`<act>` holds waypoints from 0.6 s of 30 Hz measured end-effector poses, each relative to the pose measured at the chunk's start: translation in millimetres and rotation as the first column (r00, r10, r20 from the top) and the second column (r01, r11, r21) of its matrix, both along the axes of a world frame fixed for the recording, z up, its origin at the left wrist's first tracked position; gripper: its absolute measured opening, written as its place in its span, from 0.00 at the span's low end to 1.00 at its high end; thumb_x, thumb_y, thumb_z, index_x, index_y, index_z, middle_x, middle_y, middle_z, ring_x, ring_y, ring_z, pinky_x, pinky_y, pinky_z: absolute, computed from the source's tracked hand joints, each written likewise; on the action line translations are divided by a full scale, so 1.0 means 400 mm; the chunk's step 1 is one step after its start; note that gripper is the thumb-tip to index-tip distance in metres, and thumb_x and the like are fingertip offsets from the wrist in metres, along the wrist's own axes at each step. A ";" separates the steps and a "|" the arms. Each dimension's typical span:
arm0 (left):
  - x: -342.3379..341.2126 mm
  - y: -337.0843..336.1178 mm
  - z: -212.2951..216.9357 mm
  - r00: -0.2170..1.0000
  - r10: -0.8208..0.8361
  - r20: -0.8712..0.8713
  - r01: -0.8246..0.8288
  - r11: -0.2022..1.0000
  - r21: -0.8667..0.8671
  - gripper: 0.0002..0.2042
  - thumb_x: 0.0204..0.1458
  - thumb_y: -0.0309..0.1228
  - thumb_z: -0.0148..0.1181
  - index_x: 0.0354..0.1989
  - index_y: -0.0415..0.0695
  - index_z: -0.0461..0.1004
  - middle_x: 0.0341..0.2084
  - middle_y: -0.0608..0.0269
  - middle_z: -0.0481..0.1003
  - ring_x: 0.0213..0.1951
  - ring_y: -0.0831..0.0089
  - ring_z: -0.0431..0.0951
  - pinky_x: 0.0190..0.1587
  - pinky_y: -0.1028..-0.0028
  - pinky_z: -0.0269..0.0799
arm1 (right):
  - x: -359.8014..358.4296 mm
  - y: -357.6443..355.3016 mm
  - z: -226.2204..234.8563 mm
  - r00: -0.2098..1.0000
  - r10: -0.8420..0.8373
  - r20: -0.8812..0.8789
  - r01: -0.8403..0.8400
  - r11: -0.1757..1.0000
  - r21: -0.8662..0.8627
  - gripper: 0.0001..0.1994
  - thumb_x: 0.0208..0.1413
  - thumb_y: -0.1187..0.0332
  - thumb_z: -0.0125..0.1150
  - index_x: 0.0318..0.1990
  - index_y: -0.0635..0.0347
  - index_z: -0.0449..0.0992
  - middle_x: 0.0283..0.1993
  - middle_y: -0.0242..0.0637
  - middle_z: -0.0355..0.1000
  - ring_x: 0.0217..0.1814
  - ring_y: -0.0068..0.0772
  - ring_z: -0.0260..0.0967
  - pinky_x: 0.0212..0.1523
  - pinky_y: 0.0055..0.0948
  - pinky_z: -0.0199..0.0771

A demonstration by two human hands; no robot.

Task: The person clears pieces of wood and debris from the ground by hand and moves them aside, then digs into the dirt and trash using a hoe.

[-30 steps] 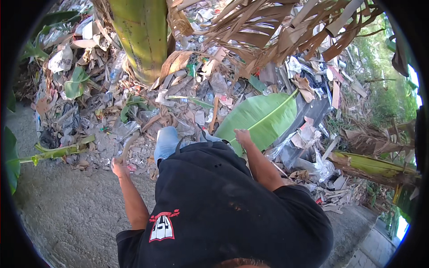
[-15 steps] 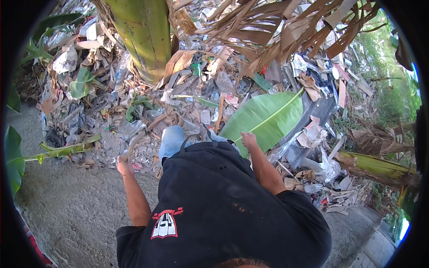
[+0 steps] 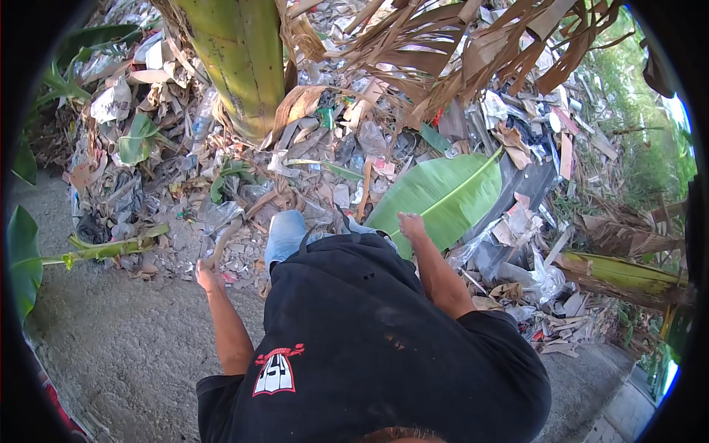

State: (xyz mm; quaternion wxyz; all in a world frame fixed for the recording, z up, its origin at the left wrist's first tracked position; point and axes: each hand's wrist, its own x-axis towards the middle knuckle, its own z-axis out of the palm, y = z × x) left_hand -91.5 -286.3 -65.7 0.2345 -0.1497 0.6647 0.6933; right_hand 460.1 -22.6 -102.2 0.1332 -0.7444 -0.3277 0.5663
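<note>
My left hand (image 3: 210, 276) is out to the left above the edge of the grey ground, its fingers closed round the near end of a curved brown, stick-like or blade-like thing (image 3: 223, 244). That thing points away from me toward the litter. My right hand (image 3: 412, 226) is in front of a large green banana leaf (image 3: 450, 196), over its lower left part. Its fingers look curled closed; whether they pinch the leaf or something else is hidden. The leaf's pale midrib runs from near this hand up to the right.
A thick green banana stem (image 3: 236, 66) rises ahead, with dry brown leaves (image 3: 428, 52) hanging at the upper right. Paper and plastic litter (image 3: 340, 133) covers the ground ahead. A cut stalk (image 3: 122, 249) lies left; another trunk (image 3: 620, 273) juts in from the right.
Almost nothing differs. The whole view has shifted very slightly, and my right hand has risen a little over the leaf. My left hand keeps its grip on the curved thing.
</note>
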 end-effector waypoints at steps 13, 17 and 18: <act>0.046 0.046 0.029 0.995 0.097 -0.039 -0.098 0.995 -0.029 0.17 0.53 0.32 0.51 0.50 0.41 0.60 0.42 0.54 0.64 0.45 0.61 0.68 0.44 0.60 0.72 | 0.011 0.002 0.002 0.994 -0.007 -0.105 -0.008 0.990 -0.141 0.10 0.52 0.63 0.54 0.28 0.59 0.65 0.16 0.29 0.59 0.11 0.19 0.53 0.10 0.21 0.51; 0.050 0.051 0.011 0.987 0.149 -0.058 -0.151 0.988 -0.022 0.17 0.52 0.31 0.52 0.50 0.44 0.61 0.39 0.58 0.66 0.41 0.65 0.69 0.38 0.65 0.73 | -0.003 0.027 0.001 0.983 0.115 -0.143 -0.136 0.980 -0.144 0.11 0.52 0.63 0.54 0.24 0.55 0.61 0.13 0.27 0.56 0.09 0.20 0.53 0.08 0.22 0.50; 0.052 0.049 0.006 0.987 0.159 -0.033 -0.161 0.986 -0.054 0.17 0.52 0.31 0.53 0.49 0.45 0.61 0.39 0.59 0.67 0.40 0.66 0.69 0.37 0.66 0.73 | -0.006 0.034 -0.001 0.980 0.137 -0.142 -0.157 0.978 -0.136 0.11 0.52 0.63 0.54 0.24 0.54 0.60 0.13 0.27 0.56 0.09 0.21 0.53 0.08 0.22 0.50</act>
